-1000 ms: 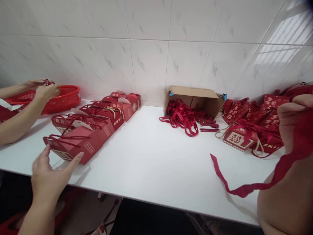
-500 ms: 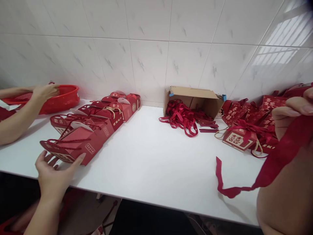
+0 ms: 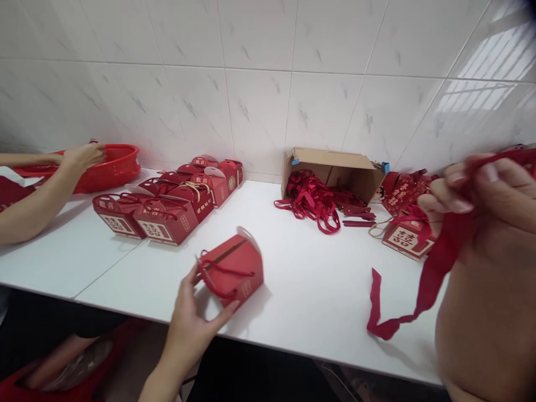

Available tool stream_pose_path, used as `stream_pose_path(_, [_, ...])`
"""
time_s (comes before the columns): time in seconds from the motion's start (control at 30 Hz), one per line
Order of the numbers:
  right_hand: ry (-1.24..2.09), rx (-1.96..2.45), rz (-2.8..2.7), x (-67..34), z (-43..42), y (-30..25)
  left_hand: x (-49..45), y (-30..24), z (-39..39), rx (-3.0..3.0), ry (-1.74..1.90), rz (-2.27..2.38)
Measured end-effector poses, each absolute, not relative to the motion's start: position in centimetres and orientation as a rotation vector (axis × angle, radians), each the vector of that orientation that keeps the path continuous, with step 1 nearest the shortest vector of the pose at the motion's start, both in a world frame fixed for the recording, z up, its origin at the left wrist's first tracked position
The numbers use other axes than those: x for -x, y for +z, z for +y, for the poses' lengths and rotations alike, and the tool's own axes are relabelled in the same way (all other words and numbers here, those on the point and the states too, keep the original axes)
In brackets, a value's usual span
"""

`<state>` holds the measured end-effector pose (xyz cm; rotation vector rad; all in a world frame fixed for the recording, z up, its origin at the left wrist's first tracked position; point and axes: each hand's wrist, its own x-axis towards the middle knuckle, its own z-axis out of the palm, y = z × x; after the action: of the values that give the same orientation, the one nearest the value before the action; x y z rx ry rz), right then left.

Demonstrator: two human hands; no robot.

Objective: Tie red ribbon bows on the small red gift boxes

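Observation:
Around the near end of a red gift box (image 3: 234, 262) my left hand (image 3: 196, 312) is closed, thumb on one side and fingers on the other. Dark red cord handles lie over the box's top, and one rounded flap stands up. At the right, my right hand (image 3: 486, 195) pinches a long red ribbon (image 3: 435, 273), whose loose end hangs down and trails on the white table (image 3: 318, 307). A tied gift box (image 3: 408, 237) with a ribbon bow and a cream label sits behind that hand, partly hidden.
Rows of red gift boxes (image 3: 167, 215) stand at the left. A cardboard box (image 3: 335, 159) on its side spills red ribbons (image 3: 307, 195) and dark red strips (image 3: 358, 223). Beyond the rows, another person's hand (image 3: 86, 156) reaches into a red basin (image 3: 125, 162). A tiled wall borders the back.
My left hand has drawn the gift box rightward, away from the rows, to the table's front middle. My right hand has shifted left with the ribbon.

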<state>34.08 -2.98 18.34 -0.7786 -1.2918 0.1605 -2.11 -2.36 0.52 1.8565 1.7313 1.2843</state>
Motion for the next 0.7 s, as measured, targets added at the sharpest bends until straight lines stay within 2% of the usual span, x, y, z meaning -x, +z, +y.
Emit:
stream_pose_path(0.13, [0.873,0.818,-1.398,-31.8,-2.4,17.4,-1.0,0.7,-3.6,-1.967,1.168,1.557])
stream_pose_path(0.2, [1.032,0.901,-1.525,-30.7,-1.9,16.7,-1.7,1.0,-4.0,-1.949,1.131,1.523])
stream_pose_path(0.43, [1.307,1.217,-2.135,-29.3,-0.8,15.2,-2.2,3.8,-4.7,-2.041,1.204,1.322])
stream_pose_path(0.7, [1.264,1.305,-2.423,-29.2,-0.8,15.2,-3.3,9.6,-4.4,-2.425,1.026,1.576])
